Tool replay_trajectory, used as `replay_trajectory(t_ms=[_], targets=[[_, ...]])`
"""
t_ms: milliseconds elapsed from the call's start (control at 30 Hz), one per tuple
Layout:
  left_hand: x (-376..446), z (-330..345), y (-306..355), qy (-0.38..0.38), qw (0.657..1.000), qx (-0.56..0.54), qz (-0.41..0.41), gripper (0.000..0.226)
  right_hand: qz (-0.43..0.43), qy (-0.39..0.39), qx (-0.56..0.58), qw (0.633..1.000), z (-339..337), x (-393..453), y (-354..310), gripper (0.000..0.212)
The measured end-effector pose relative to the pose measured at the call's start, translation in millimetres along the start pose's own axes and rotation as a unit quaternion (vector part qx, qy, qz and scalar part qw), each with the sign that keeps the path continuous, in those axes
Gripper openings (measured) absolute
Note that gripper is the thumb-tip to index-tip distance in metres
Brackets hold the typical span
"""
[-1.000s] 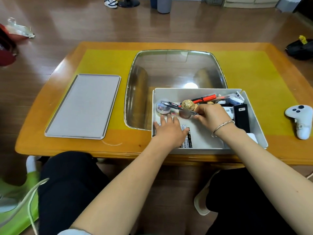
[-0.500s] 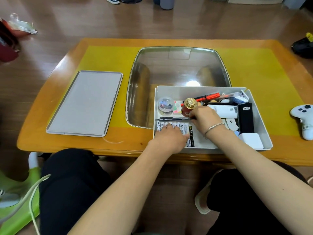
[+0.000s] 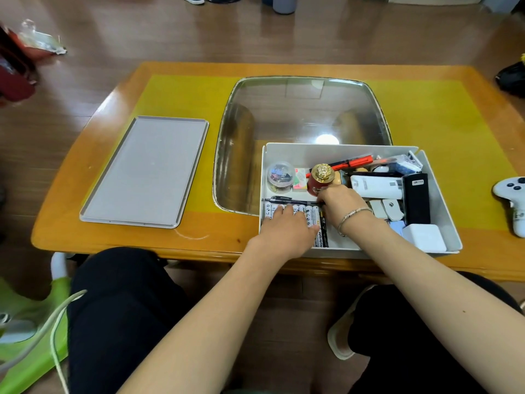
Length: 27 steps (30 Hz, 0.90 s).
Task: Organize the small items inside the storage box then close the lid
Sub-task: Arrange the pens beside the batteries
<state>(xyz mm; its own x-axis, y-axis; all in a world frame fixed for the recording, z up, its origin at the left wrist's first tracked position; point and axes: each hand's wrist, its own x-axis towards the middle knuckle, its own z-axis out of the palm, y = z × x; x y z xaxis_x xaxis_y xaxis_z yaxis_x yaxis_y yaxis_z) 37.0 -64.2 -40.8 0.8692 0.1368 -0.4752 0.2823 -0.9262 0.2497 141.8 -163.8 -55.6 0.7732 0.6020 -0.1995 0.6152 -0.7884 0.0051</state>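
The white storage box (image 3: 437, 177) sits right of centre on the table (image 3: 454, 109), its grey lid (image 3: 145, 172) lying off at centre left. Inside, the left hand (image 3: 287, 231) rests flat-fingered on a row of batteries (image 3: 309, 214), while the right hand (image 3: 341, 203) pinches the end of a black pen (image 3: 284, 200) lying just above them.

Left hand (image 3: 287, 231) flat on batteries (image 3: 312, 214); right hand (image 3: 342, 203) pinches pen (image 3: 287, 200) in storage box (image 3: 443, 206).
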Motion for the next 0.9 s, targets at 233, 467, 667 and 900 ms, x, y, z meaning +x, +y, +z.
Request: replay_trajectory(t_ms=[233,467,667,900], targets=[[4.6,-0.4,-0.4,0.02,1.0,-0.009,0.017,0.064,0.004,0.013,0.008,1.0,-3.2,-3.8,2.3,0.029],[21.9,-0.2,-2.1,0.04,0.999,0.018,-0.002,0.068,-0.016,0.018,-0.002,1.0,-2.2,-0.1,0.4,0.033],[23.1,0.9,-2.5,0.06,0.997,0.046,-0.009,0.057,-0.019,0.026,0.013,0.999,1.4,0.4,1.5,0.034],[22.2,1.5,-1.5,0.067,0.997,0.041,-0.013,0.059,-0.027,0.033,0.017,0.999,3.4,-1.4,3.9,0.034]])
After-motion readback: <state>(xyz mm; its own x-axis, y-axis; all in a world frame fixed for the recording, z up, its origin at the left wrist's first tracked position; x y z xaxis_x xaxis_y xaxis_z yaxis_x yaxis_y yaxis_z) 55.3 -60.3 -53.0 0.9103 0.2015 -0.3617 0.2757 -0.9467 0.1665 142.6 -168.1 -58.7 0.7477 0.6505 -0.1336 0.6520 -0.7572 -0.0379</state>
